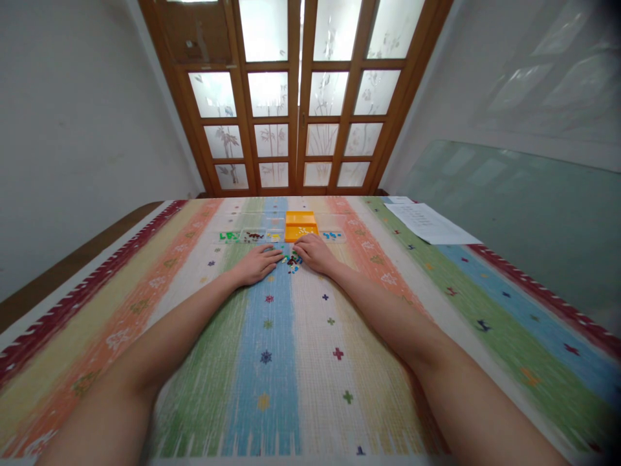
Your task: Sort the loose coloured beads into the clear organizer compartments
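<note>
A small pile of mixed coloured bead-like pieces (292,262) lies on the striped tablecloth between my hands. My left hand (257,265) rests flat at the pile's left side, fingers stretched out. On the other side, my right hand (314,254) is bent over the pile's edge with its fingers drawn together; whatever may be between the fingertips is hidden. Just beyond that hand stands an orange box (301,218) with its lid raised and pale pieces in it. Clear compartments beside it hold green pieces (229,236), dark brown pieces (253,235), yellow pieces (275,236) and blue pieces (332,235).
The striped tablecloth (272,388) covers the table under both forearms. Printed white paper (431,223) lies at the far right. A pale glass panel (524,207) leans by the right wall, and wood-framed glass doors (298,116) stand behind the table.
</note>
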Tool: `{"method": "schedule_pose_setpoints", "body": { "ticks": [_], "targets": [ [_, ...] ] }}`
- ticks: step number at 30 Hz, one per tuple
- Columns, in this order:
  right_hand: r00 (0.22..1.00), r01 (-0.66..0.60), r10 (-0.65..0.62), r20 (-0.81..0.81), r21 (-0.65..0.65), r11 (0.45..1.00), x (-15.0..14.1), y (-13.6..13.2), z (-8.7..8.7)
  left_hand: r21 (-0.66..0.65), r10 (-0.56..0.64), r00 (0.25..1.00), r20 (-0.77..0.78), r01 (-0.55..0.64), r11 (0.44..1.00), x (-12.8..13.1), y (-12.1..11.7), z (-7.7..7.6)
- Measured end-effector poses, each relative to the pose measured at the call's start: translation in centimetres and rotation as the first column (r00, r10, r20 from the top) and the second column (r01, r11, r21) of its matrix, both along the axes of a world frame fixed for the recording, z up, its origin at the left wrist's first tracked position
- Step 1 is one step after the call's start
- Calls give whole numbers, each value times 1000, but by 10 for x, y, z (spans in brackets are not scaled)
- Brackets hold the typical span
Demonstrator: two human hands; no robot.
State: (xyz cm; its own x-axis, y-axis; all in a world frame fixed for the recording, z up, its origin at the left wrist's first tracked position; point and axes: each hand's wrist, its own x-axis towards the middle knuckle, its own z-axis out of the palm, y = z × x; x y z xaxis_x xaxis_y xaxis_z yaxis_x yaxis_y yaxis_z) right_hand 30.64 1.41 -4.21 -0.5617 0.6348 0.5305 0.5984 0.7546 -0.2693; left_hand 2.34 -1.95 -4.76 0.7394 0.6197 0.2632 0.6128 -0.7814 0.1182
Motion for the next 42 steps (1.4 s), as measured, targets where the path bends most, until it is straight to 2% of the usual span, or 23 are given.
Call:
{"method": "schedule_pose_setpoints", "body": {
  "ticks": [4, 8, 14, 20, 24, 31, 34, 37, 42],
  "targets": [
    [1000, 1, -1, -3, 27, 1000, -1, 0, 0, 21, 10, 999, -40, -9, 1000, 2, -1, 2],
    [1000, 0, 0, -3, 30, 1000, 1, 0, 1, 64, 36, 999, -5, -36, 997, 2, -2, 4],
    [999, -32, 32, 9, 33, 999, -2, -4, 4, 154, 217, 960, 175, -244, 957, -11, 5, 9],
    [982, -147, 145, 121, 7, 989, -23, -23, 9, 146, 412, 840, 352, -484, 863, -43, 24, 6],
    [956, -148, 154, 250, -43, 988, -34, -30, 3, 106, 502, 732, 460, -607, 788, -64, 35, 2],
    [921, -160, 192, 340, -119, 980, -36, -25, -5, -22, 623, 537, 569, -748, 664, -83, 43, -3],
    [917, -168, 205, 343, -133, 977, -36, -26, -3, -86, 668, 483, 566, -771, 631, -86, 46, -6],
    [919, -167, 206, 336, -140, 976, -36, -28, -1, -121, 693, 475, 542, -772, 624, -87, 47, -9],
    [924, -174, 213, 318, -145, 974, -37, -28, -3, -99, 675, 524, 520, -748, 657, -83, 48, -9]
  ]
}}
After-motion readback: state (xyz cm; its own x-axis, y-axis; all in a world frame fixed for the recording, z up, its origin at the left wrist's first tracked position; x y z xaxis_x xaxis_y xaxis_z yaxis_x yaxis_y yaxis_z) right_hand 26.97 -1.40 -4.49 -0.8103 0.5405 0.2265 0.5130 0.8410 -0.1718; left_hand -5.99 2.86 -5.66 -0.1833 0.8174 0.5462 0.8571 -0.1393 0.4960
